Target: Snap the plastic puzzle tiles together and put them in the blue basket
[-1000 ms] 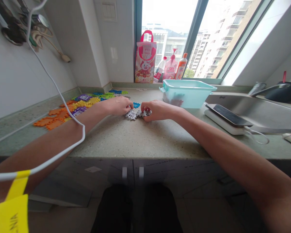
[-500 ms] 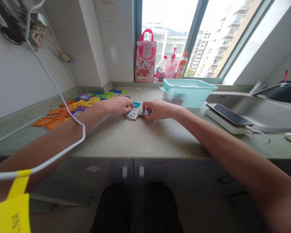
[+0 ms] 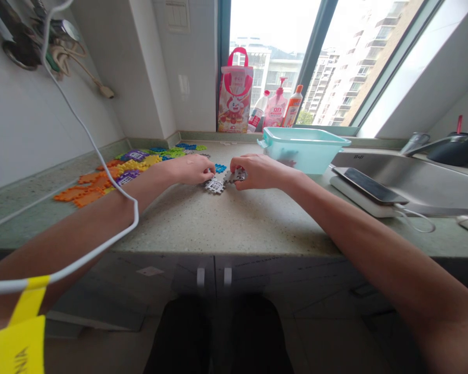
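Note:
My left hand (image 3: 193,169) is closed low over the counter, its fingertips at the back-left edge of a grey interlocking tile (image 3: 215,187) with a window-like grid, which lies flat. My right hand (image 3: 253,171) pinches a second grey interlocking tile (image 3: 230,177) between thumb and fingers, tilted and partly covered by them. The two grey tiles are side by side; whether their teeth meet is hard to tell. Just behind them lies a blue tile (image 3: 220,168).
Orange tiles (image 3: 88,191), yellow tiles (image 3: 136,166), a purple tile (image 3: 128,178) and green tiles (image 3: 173,152) spread at the left. A turquoise bin (image 3: 315,150) stands right, near a phone (image 3: 368,184) and sink (image 3: 444,176). A white cable (image 3: 97,150) hangs across my left forearm.
My right hand has raised and tilted its grey tile slightly. The left tile has shifted a little right and toward me, with my left hand almost still.

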Motion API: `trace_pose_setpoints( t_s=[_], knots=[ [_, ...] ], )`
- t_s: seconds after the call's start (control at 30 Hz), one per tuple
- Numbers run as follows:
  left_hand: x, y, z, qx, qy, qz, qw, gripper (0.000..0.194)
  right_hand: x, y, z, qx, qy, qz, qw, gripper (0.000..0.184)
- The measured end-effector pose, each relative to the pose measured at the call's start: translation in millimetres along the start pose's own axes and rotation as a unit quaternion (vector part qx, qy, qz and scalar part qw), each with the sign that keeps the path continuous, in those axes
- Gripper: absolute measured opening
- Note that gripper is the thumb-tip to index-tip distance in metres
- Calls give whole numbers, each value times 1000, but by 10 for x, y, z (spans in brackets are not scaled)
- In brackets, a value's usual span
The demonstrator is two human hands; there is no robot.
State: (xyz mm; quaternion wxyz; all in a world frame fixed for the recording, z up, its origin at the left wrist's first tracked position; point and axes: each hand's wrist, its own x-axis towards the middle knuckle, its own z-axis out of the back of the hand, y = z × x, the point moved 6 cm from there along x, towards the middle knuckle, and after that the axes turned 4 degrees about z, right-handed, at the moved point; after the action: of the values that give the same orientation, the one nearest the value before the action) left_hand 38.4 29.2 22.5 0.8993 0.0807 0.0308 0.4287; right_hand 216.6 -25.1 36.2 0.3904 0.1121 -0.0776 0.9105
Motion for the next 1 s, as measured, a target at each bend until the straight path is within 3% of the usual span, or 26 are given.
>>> trace_pose_setpoints(
  t_s=[0.23, 0.57, 0.77, 0.9, 1.0],
  knots=[
    [-4, 5, 4, -9, 6, 0, 1000, 42, -5, -66, 147, -1, -53, -7, 999, 35],
    [5, 18, 7, -32, -6, -23, 999, 39, -71, -166, 390, 10, -143, -98, 985, 42],
    [-11, -27, 31, -26, -5, -20, 999, 39, -211, -539, 623, -34, -229, -214, 949, 59],
    [-24, -59, 50, -29, -3, -13, 999, 39, -322, -891, 664, -52, -234, -274, 932, 60],
    [-27, -58, 50, -30, -2, -15, 999, 40, -364, -1067, 594, -47, -220, -292, 929, 51]
  ],
)
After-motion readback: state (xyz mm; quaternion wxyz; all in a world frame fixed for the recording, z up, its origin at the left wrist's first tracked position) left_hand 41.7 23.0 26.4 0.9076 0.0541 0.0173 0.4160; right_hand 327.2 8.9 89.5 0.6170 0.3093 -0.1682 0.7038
